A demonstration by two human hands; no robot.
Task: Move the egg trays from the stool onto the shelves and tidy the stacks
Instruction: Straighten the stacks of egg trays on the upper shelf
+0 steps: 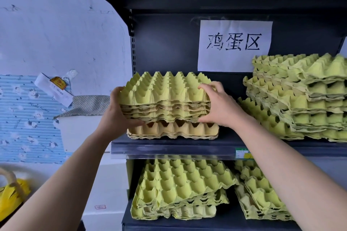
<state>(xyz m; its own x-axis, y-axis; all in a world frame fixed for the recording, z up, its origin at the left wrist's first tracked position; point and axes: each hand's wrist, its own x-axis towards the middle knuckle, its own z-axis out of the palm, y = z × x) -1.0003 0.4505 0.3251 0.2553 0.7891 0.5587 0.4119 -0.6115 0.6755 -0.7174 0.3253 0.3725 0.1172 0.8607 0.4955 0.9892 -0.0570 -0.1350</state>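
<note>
Left hand (120,110) is gripping the left end of a small bundle of yellow-green egg trays (165,95), fingers wrapping the edge. Right hand (219,107) is clamping the opposite end, fingers hooking over the top corner, thumb pressing in low. The hands are well apart, one per end, likely so the nested bundle is behaving as one block and not fanning or sagging.

The bundle is sitting level on, or just touching, a couple of tan egg trays (172,129) at the left of the middle shelf (169,148). I cannot tell whether its weight is fully released. Its edges are lining up closely with the tan trays below, which reads as squaring the pile while setting it down.

To the right on the same shelf, apart from this pile, a taller stack (300,99) of yellow-green trays is leaning and splaying, layers skewed. It is probably due for tidying. A paper sign (234,45) with printed characters is hanging on the back panel above.

Below, a lower-left stack (180,189) and a lower-right stack (262,193) are lying tilted and offset.

The stool is not showing, so what is waiting there cannot be told.
</note>
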